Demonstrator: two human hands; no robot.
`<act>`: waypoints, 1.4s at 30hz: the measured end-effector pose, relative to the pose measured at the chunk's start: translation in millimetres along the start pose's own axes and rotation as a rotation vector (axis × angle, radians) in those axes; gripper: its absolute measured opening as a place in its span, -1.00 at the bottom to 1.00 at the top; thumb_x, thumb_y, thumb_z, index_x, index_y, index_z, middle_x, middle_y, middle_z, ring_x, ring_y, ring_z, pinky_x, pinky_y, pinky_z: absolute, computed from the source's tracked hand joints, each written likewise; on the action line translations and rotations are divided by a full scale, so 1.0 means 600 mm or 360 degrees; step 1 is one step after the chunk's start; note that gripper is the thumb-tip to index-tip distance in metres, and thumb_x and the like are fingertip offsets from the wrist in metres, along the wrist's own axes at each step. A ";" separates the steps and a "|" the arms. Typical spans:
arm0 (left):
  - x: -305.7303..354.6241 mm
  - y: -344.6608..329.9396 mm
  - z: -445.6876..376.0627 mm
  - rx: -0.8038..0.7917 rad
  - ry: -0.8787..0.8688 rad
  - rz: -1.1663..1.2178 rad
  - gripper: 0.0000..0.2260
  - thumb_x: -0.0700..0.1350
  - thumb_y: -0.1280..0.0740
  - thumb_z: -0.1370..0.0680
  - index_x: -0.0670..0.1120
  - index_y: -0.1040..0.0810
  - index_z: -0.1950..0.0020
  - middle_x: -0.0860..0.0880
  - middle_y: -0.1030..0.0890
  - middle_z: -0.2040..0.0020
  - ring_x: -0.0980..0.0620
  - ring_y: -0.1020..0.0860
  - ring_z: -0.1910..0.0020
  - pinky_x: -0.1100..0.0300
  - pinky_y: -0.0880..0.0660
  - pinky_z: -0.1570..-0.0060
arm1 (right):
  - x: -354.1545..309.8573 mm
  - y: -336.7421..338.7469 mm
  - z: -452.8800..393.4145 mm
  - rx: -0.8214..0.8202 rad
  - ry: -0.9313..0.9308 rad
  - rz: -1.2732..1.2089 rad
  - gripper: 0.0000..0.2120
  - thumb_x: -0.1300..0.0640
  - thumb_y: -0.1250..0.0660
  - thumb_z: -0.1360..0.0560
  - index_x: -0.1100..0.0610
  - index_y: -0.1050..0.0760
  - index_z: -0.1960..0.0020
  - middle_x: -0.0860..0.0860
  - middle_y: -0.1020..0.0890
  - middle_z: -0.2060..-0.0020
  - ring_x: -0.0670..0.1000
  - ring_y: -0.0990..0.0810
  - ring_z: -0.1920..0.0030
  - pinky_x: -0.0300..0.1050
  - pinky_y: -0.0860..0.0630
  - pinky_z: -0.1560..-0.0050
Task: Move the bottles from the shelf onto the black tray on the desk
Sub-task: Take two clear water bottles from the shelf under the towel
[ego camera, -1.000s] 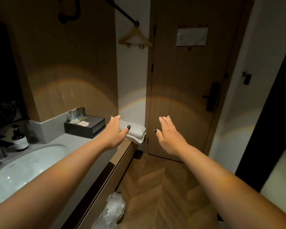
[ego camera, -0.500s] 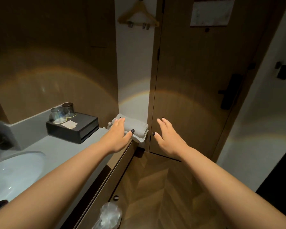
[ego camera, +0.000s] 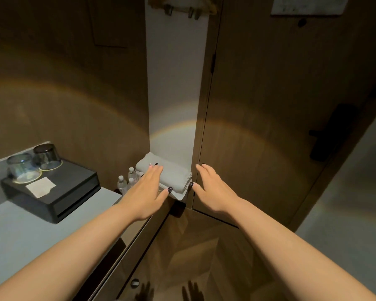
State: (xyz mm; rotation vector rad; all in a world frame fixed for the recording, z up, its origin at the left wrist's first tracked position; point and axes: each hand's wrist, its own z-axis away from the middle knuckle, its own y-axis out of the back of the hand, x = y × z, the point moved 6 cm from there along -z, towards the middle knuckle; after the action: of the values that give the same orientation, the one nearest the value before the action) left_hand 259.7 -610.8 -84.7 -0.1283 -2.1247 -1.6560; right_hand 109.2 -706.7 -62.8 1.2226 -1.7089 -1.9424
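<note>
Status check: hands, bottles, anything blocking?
Left hand open over folded towel. Right hand open, empty. Bottles untouched beside towel.

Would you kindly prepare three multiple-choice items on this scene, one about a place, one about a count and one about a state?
1. Where do the bottles stand?
A. Beside the folded towel, on its left
B. On top of the black box
C. On the floor

2. How many upturned glasses sit on the black box?
A. One
B. Two
C. Four

3. How is the left hand at this moment?
A. Curled round a bottle
B. Flat, fingers straight, over the towel
C. Pinching a hanger

Answers:
1 A, since the small clear bottles cluster just left of the towel, behind the countertop's end.
2 B, since a clear glass and a darker glass sit side by side.
3 B, since its fingers lie straight over the towel and hold nothing; the right hand is likewise open.
</note>
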 end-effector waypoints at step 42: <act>-0.582 -0.330 -0.596 0.0005 0.1406 0.0476 -0.34 0.06 -0.25 -0.55 -0.11 -0.03 -0.55 -0.13 -0.18 -0.54 -0.04 -0.16 -0.51 0.03 -0.16 -0.47 | 0.205 -0.365 -0.950 -0.1181 0.0384 -0.0212 -0.41 0.03 -0.21 -0.59 0.08 -0.05 -0.53 0.04 -0.18 -0.49 0.06 -0.25 -0.45 -0.09 -0.24 -0.38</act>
State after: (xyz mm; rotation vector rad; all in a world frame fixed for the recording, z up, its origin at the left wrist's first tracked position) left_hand 608.5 -935.3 -334.5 0.2377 -1.3542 -1.2043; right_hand 521.9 -1120.1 -279.7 1.2095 -0.6848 -2.0979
